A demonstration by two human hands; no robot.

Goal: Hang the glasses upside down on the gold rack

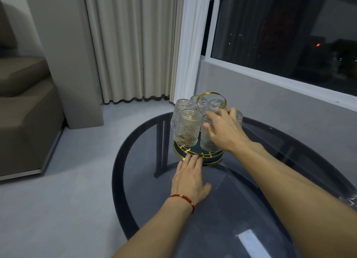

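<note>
A gold rack (211, 98) with a ring handle and a round gold-rimmed base (195, 153) stands on the dark glass table (251, 209). Several embossed clear glasses (188, 129) hang upside down on it. My right hand (225, 130) reaches over the front right glass (207, 141), fingers spread across its upturned bottom; whether it grips the glass is unclear. Another glass (239, 117) is partly hidden behind that hand. My left hand (191, 177), with a red bracelet at the wrist, lies flat on the table, fingertips touching the base's front rim.
The oval table has a dark frame edge (118, 180) and legs visible through the glass. A wall with a window (280, 35) runs close along the right. Curtains (135, 45) hang behind, a sofa (23, 113) stands at the left.
</note>
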